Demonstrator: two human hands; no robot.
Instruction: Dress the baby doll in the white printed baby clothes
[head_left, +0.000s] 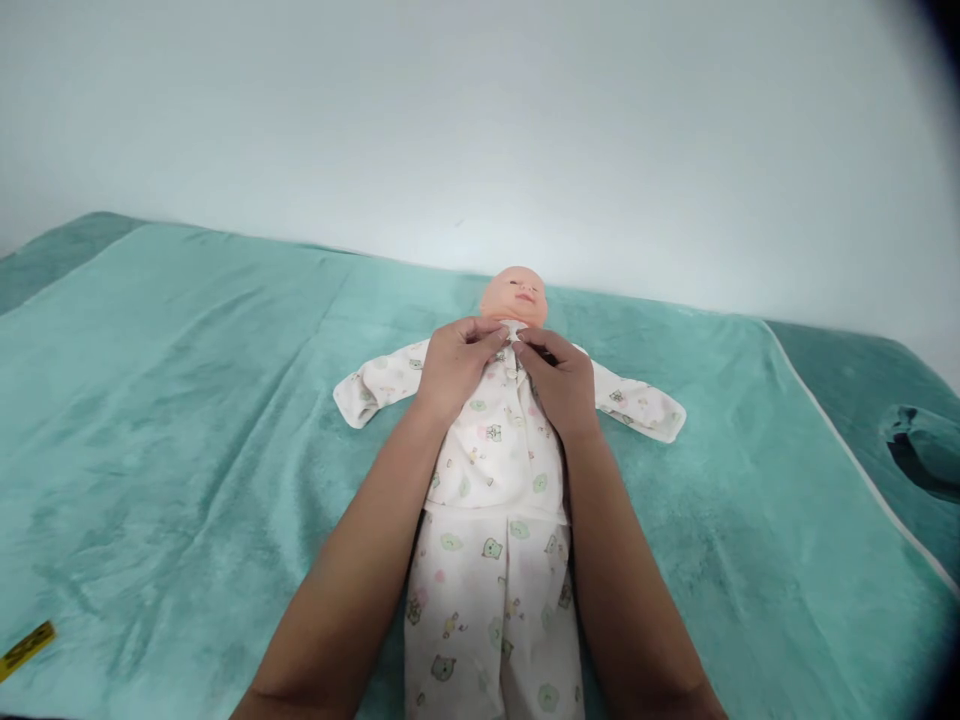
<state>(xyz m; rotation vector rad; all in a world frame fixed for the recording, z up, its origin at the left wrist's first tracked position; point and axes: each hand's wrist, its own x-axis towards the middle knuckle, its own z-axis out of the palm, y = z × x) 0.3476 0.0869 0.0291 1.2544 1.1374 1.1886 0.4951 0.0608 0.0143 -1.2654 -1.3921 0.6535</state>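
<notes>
I've got left hand (459,362) and right hand (559,380) pinching the shirt (491,460) up top; roomy blanket (187,400) both sides, wall (480,130) near the doll's head (514,290).

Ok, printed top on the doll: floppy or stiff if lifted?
Likely floppy: the printed top looks like soft cloth, creased. Unlikely to roll: its sleeves lie spread on the green blanket. May drag the doll's head, which shows above the collar.
</notes>
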